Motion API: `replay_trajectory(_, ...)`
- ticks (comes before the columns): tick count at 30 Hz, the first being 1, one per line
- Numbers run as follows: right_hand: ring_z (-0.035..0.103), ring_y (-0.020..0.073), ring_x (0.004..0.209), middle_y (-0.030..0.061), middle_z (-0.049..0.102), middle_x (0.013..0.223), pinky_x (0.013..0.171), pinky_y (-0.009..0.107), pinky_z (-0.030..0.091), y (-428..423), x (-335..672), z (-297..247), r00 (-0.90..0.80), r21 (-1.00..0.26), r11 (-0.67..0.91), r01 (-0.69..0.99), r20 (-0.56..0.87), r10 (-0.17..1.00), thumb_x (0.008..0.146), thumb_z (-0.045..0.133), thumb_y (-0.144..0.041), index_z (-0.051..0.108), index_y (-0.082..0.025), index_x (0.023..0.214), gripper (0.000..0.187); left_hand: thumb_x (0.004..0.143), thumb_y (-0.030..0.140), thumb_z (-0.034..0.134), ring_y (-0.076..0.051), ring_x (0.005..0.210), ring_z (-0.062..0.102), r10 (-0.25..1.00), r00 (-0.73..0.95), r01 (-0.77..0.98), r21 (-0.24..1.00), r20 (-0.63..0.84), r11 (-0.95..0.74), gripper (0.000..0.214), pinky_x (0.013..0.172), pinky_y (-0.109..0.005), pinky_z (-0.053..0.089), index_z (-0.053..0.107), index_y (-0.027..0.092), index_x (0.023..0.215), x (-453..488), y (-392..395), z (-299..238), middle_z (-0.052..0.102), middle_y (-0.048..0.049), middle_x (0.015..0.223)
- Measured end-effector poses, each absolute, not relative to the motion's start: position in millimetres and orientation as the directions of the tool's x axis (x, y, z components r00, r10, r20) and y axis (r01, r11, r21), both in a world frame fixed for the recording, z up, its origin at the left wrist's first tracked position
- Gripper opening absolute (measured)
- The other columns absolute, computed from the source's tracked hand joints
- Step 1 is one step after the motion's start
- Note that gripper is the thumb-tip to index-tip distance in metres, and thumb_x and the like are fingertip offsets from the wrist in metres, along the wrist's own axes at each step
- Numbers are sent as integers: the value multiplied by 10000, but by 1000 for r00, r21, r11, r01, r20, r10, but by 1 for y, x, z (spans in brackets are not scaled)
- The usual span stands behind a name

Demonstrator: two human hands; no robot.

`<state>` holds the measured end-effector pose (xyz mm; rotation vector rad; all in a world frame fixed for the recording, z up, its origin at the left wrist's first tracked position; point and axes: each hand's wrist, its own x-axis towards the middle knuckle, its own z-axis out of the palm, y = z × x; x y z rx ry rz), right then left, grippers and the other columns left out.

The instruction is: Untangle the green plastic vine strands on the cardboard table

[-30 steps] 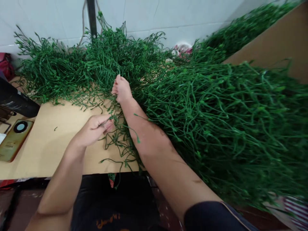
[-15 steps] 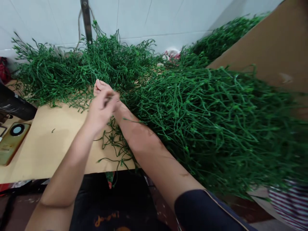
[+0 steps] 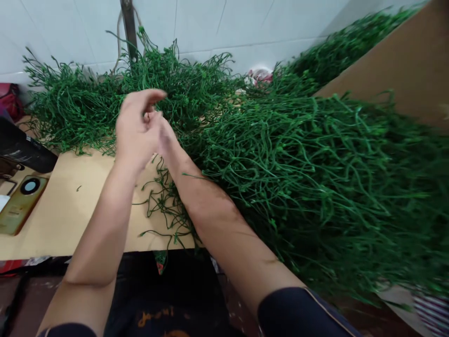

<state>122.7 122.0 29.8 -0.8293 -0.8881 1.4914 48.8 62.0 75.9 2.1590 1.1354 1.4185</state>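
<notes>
My left hand (image 3: 135, 124) is raised above the cardboard, its curved fingers and thumb apart, with nothing visible between them. It partly covers my right hand (image 3: 162, 131), whose fingers look curled together. What the right hand may hold is hidden. Just behind both hands lies a long heap of thin green stems with small budded tips (image 3: 80, 100). A larger pile of the same green stems (image 3: 291, 154) lies along my right forearm, one stem resting across the skin. Several loose stems (image 3: 163, 201) are scattered on the cardboard sheet (image 3: 84, 215) between my forearms.
On the left are a phone (image 3: 23, 206), a black cylinder (image 3: 26, 147) and a red bag (image 3: 12, 100). A brown cardboard panel (image 3: 393, 70) leans at the right, with more stems behind it. A metal post (image 3: 129, 28) stands against the white wall (image 3: 196, 28).
My left hand has lifted up and away, its fingers spreading over the right hand. The right hand has shifted slightly right. The view has turned a little left.
</notes>
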Motion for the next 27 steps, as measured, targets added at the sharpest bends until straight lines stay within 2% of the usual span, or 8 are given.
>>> replay_trajectory(3,229,38,468,-71,250,582,425,156,184,122,121,30,-87,-837,11,-547,70,994,885,416,-584,336,-202,712,426,738,259,723,-249,1161,547,895,16,464,789,446,-402,452,917,-347,475,548,171,1145,15,81,34,578,-99,1190)
replay_trajectory(6,225,34,460,-75,250,564,410,150,174,121,122,31,-113,-833,-1,-554,74,991,869,457,-577,314,-200,683,445,819,255,629,-189,908,635,969,194,338,917,152,-211,244,797,-312,493,559,144,1025,4,86,4,623,-55,869)
replay_trajectory(9,215,34,448,-78,251,550,397,149,164,122,125,32,-111,-845,-17,-534,50,993,873,458,-569,306,-200,672,447,874,253,535,-109,563,520,956,293,281,956,2,-88,127,614,-254,439,555,153,799,6,82,-5,497,16,582)
replay_trajectory(13,185,30,427,-87,230,524,384,149,137,124,125,32,-89,-844,-36,-536,14,996,863,466,-582,289,-203,670,461,907,206,432,-86,462,316,969,246,357,928,22,-112,327,504,-232,290,471,169,584,10,80,-6,350,44,473)
replay_trajectory(19,152,18,400,-107,191,498,376,141,114,132,123,22,4,-858,-81,-507,-97,995,825,491,-620,271,-212,680,486,869,165,428,-113,517,355,960,252,493,837,124,-238,320,554,-250,284,417,186,550,25,56,0,383,34,499)
replay_trajectory(21,145,17,392,-112,189,487,372,140,115,138,131,16,96,-850,-73,-522,-144,985,859,462,-590,257,-212,682,465,832,136,433,-120,536,398,928,364,519,809,84,-277,289,571,-251,306,437,186,548,33,33,6,437,26,514)
replay_trajectory(24,130,20,382,-116,168,471,369,136,122,147,143,9,246,-820,-27,-572,-202,948,923,394,-516,234,-208,679,424,799,165,474,-123,554,439,788,615,478,801,-12,-360,226,570,-252,319,492,187,575,36,3,12,502,23,549)
replay_trajectory(27,137,19,378,-116,184,464,367,134,119,147,142,10,148,-814,-55,-579,-171,974,917,402,-527,251,-203,674,433,842,255,447,-111,520,405,879,475,339,913,43,-228,239,542,-247,319,498,188,618,23,3,14,451,23,529)
